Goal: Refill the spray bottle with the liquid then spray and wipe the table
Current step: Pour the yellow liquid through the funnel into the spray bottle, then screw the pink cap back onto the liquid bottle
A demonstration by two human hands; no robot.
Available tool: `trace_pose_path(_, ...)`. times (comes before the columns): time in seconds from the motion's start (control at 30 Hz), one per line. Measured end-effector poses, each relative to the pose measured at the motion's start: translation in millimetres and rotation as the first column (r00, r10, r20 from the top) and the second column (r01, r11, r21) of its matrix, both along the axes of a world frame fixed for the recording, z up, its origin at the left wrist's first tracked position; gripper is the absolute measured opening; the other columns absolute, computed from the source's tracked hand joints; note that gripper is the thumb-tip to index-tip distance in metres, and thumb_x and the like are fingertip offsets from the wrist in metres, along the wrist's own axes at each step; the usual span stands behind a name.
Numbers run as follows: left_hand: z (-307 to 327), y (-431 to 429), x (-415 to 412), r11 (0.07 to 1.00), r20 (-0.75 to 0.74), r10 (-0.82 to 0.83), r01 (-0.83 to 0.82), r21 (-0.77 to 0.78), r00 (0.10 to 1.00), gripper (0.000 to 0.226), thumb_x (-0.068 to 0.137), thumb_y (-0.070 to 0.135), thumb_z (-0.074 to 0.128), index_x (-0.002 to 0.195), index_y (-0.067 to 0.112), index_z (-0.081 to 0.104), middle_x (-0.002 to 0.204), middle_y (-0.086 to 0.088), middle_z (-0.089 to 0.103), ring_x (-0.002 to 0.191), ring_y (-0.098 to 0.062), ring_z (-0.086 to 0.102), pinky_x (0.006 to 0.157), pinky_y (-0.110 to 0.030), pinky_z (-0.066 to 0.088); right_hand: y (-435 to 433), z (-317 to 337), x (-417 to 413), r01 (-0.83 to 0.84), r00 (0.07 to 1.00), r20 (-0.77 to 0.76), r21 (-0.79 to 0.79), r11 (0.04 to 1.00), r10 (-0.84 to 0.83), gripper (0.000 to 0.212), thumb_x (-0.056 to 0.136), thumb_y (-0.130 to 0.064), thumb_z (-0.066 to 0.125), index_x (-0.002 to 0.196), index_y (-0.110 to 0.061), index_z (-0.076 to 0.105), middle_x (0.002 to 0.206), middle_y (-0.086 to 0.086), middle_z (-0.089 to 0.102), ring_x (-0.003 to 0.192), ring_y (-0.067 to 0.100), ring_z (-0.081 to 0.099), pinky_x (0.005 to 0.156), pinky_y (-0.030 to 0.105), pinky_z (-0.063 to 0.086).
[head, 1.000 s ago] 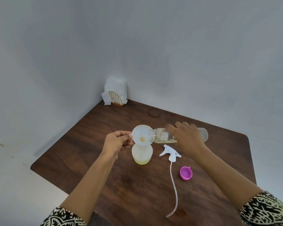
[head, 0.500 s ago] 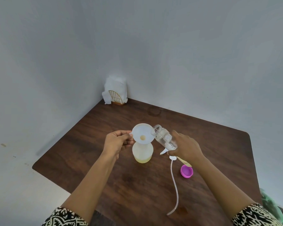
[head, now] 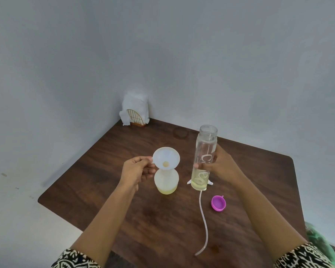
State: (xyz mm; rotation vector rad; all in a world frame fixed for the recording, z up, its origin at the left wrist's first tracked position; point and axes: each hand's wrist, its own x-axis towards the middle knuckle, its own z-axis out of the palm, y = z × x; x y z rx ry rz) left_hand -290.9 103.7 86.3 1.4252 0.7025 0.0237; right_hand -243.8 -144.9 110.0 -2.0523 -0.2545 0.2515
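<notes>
Our right hand (head: 223,167) held the clear bottle (head: 205,149) upright; our left hand (head: 137,171) pinched the funnel (head: 166,157) atop the spray bottle (head: 166,183).

Left sleeve (head: 75,258) and right sleeve (head: 302,256) of the same fabric, a dense black-and-cream squiggle print.

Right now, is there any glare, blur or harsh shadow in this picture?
Head view: soft, even light, no glare on the clear cylindrical bottle; white plastic funnel slightly washed out; faint shadow on the wall left of the dark wooden table.
</notes>
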Motion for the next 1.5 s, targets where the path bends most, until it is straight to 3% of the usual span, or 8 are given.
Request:
trace_pose_path(0.37, 7, 3, -11, 0.986, -0.05, 0.065, -0.057, 0.156, 0.997, 0.037, 0.089, 0.048, 0.06, 0.103, 0.014, 0.066, 0.097, -0.006, 0.069, 0.08, -0.019, 0.067, 0.068, -0.034, 0.057, 6, 46, 7, -0.033, 0.996, 0.087, 0.179, 0.983, 0.018, 0.063, 0.068, -0.021, 0.084, 0.12, -0.025, 0.049, 0.105, -0.01, 0.067, 0.095, 0.003, 0.064, 0.081, 0.02, 0.048)
trace_pose_path(0.53, 35, -9, -36, 0.788, 0.373, -0.089, -0.164, 0.593, 0.923, 0.043, 0.086, 0.05, 0.062, 0.125, 0.034, 0.054, 0.113, 0.009, 0.054, 0.103, -0.007, 0.054, 0.084, -0.027, 0.046, 13, 55, -4, 0.002, 0.99, 0.14, 0.065, 0.998, -0.011, 0.069, 0.065, -0.032, 0.086, 0.12, -0.022, 0.045, 0.106, -0.009, 0.065, 0.092, 0.0, 0.062, 0.07, 0.014, 0.044)
trace_pose_path(0.77, 69, -62, -28, 0.831, 0.286, -0.502, 0.364, 0.42, 0.816, 0.079, 0.061, 0.065, 0.074, 0.132, 0.039, 0.049, 0.126, 0.016, 0.06, 0.118, -0.003, 0.056, 0.095, -0.031, 0.05, 27, 55, -37, -0.05, 0.979, 0.194, -0.076, 0.996, 0.064, 0.06, 0.065, -0.037, 0.081, 0.113, -0.026, 0.047, 0.095, -0.012, 0.068, 0.082, -0.001, 0.064, 0.071, 0.022, 0.053)
trace_pose_path(0.93, 54, -78, -36, 0.918, 0.372, -0.394, 0.342, 0.201, 0.84, 0.039, 0.073, 0.019, 0.083, 0.109, 0.019, 0.067, 0.098, 0.0, 0.075, 0.095, -0.017, 0.071, 0.076, -0.028, 0.058, 31, 37, -58, -0.128, 0.975, 0.173, -0.063, 0.99, 0.137, 0.062, 0.063, -0.031, 0.083, 0.115, -0.026, 0.049, 0.094, -0.013, 0.069, 0.083, 0.0, 0.066, 0.074, 0.023, 0.054)
trace_pose_path(1.1, 31, -76, -42, 0.947, 0.34, -0.311, 0.258, 0.193, 0.887, 0.04, 0.068, 0.026, 0.086, 0.104, 0.019, 0.07, 0.097, 0.001, 0.076, 0.094, -0.019, 0.072, 0.085, -0.04, 0.057, -2, 11, -48, -0.273, 0.962, -0.013, 0.049, 0.961, 0.274, 0.068, 0.065, -0.024, 0.087, 0.123, -0.03, 0.05, 0.112, -0.012, 0.065, 0.101, 0.001, 0.064, 0.085, 0.018, 0.052)
trace_pose_path(1.23, 17, -78, -49, 0.934, 0.276, -0.328, 0.266, 0.238, 0.904, 0.039, 0.066, 0.025, 0.087, 0.102, 0.02, 0.071, 0.094, 0.005, 0.076, 0.09, -0.012, 0.072, 0.083, -0.034, 0.057, -39, -42, -20, 0.064, 0.998, 0.013, -0.351, 0.934, -0.063, 0.047, 0.078, -0.031, 0.076, 0.119, -0.022, 0.056, 0.111, -0.004, 0.066, 0.1, 0.015, 0.064, 0.086, 0.031, 0.049)
trace_pose_path(1.37, 5, -79, -58, 0.921, 0.235, -0.348, 0.285, 0.264, 0.907, 0.04, 0.066, 0.022, 0.087, 0.102, 0.019, 0.071, 0.094, 0.005, 0.076, 0.087, -0.01, 0.072, 0.085, -0.035, 0.057, -44, -94, -22, -0.145, 0.978, -0.208, -0.73, 0.668, -0.016, 0.066, 0.08, -0.042, 0.07, 0.135, -0.02, 0.042, 0.127, 0.008, 0.052, 0.114, 0.027, 0.056, 0.088, 0.036, 0.047)
trace_pose_path(1.5, -4, -82, -62, 0.924, 0.224, -0.345, 0.287, 0.253, 0.911, 0.04, 0.066, 0.023, 0.087, 0.102, 0.02, 0.07, 0.096, 0.005, 0.076, 0.089, -0.011, 0.072, 0.085, -0.034, 0.057, -33, -122, -36, -0.114, 0.985, -0.167, -0.792, 0.599, -0.033, 0.068, 0.081, -0.048, 0.068, 0.136, -0.02, 0.039, 0.129, 0.006, 0.044, 0.115, 0.029, 0.055, 0.082, 0.038, 0.049)
